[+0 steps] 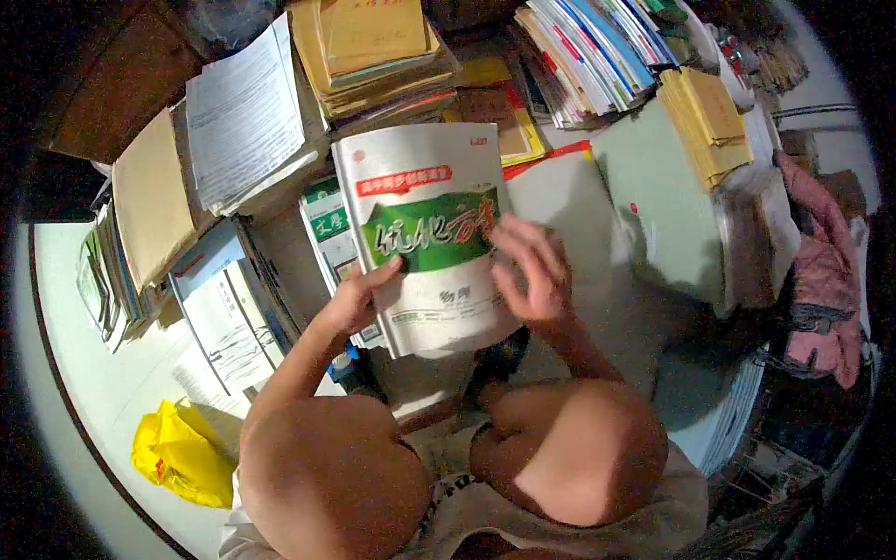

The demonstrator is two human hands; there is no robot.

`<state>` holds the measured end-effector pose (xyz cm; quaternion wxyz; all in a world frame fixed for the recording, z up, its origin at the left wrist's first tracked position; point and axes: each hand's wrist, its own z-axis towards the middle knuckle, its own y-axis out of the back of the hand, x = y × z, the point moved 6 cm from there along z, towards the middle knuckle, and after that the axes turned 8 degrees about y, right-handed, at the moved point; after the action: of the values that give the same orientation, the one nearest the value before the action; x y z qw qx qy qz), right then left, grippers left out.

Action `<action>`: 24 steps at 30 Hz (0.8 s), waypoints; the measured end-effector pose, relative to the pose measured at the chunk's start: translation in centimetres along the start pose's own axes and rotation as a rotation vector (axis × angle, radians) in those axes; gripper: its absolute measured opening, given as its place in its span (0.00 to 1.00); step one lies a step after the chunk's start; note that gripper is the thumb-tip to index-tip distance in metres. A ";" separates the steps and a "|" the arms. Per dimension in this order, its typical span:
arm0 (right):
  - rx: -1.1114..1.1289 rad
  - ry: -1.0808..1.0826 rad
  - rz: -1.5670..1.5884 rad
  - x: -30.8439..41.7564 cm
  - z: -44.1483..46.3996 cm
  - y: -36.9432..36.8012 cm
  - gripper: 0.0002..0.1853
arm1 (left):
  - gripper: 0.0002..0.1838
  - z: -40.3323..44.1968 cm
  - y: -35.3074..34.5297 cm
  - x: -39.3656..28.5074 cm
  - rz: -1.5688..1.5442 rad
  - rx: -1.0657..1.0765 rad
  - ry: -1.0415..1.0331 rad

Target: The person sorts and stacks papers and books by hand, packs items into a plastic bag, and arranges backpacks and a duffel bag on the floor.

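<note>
where left hand clamps: white book, left edge
right hand: at right edge, grip unclear
yellow bag: at left

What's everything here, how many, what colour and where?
Held book: one, white, green and red, centre
Second book: one, green and white, behind it
Paper pile: one, tan, top centre
Printed sheets: several, white, upper left
Covered stack: one, tan, left
Booklet: one, mostly white, left
Bag: one, yellow, lower left
Leaning pile: one, multicoloured, upper right
Smaller pile: one, yellowish, right of it
Cloth: one, pink, far right
Knees: two, bare, lower centre
Left fingers: one set, held book's left edge
Right fingers: one set, its right side
</note>
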<state>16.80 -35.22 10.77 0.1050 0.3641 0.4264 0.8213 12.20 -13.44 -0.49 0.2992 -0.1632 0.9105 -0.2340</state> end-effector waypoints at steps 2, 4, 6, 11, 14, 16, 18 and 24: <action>-0.166 -0.191 -0.104 -2.8 -0.9 -0.5 0.25 | 0.24 -1.2 2.0 0.5 -0.017 0.022 0.001; -0.051 -0.823 0.913 -8.0 -5.8 -7.6 0.24 | 0.26 -1.9 2.7 0.7 -0.038 0.074 -0.028; -0.121 -0.899 1.226 -8.0 -7.4 -10.7 0.23 | 0.26 -1.6 3.5 1.8 -0.043 0.088 -0.032; -0.328 -0.741 1.249 -7.1 -7.8 -12.3 0.21 | 0.25 -0.7 6.0 2.6 0.075 -0.120 -0.107; -0.348 -0.631 0.986 -9.1 -9.0 -14.6 0.20 | 0.25 -0.4 7.2 2.3 0.167 -0.215 -0.258; -0.322 -0.542 0.724 -10.1 -9.4 -15.7 0.20 | 0.25 -2.0 6.2 0.8 0.278 -0.395 -0.368; -0.311 -0.528 0.594 -9.8 -9.0 -15.6 0.20 | 0.25 -1.6 6.7 1.3 0.259 -0.431 -0.364; -0.191 -0.580 0.533 -6.4 -5.4 -12.6 0.21 | 0.28 -1.3 7.3 1.8 0.224 -0.535 -0.370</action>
<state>15.89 -33.95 -4.30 0.0377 0.6671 0.1914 0.7190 8.85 -7.65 -4.25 0.4297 -0.1747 0.8822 0.0810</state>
